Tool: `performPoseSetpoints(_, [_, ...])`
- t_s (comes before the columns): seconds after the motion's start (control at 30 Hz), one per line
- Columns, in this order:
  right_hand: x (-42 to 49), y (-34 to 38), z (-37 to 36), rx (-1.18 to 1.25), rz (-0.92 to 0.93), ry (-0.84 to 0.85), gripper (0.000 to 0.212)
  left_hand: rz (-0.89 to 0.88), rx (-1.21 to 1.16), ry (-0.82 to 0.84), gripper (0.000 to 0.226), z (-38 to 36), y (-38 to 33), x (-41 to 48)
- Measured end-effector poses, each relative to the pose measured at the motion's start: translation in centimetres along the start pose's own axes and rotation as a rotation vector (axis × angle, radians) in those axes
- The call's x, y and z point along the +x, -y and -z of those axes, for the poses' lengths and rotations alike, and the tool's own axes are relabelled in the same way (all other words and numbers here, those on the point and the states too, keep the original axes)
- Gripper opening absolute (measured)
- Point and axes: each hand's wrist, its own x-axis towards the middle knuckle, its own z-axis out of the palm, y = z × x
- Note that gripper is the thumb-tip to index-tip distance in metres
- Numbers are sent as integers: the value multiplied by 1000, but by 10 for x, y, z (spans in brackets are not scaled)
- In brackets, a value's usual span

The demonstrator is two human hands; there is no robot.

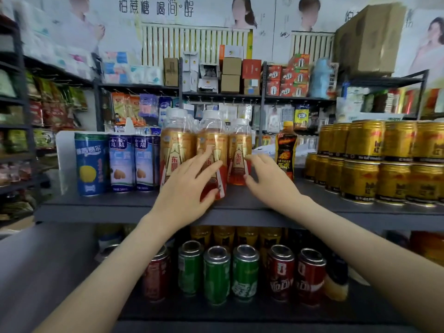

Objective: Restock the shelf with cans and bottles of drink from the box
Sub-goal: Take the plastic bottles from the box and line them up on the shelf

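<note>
Three orange drink bottles with white caps stand in a row on the top shelf (125,207). My left hand (189,186) wraps the lower front of the middle bottle (212,138), fingers spread over its label and thumb under its red part. My right hand (266,179) rests its fingertips and thumb against the right side of the right bottle (240,140) without closing around it. The left bottle (176,140) stands untouched. The box is out of view.
Blue cans (121,162) stand left of the bottles. A black-and-orange bottle (286,150) and stacked gold cans (374,162) stand to the right. Red and green cans (217,272) fill the lower shelf. Racks of snacks and boxes stand behind.
</note>
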Motion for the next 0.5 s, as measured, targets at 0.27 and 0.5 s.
performPoseSetpoints(0.27, [-94, 72, 20, 212, 137, -60, 29, 163, 13, 70, 46, 53, -63, -82])
performPoseSetpoints(0.5, [-184, 157, -33, 422, 220, 183, 33, 405, 65, 319, 48, 113, -90, -222])
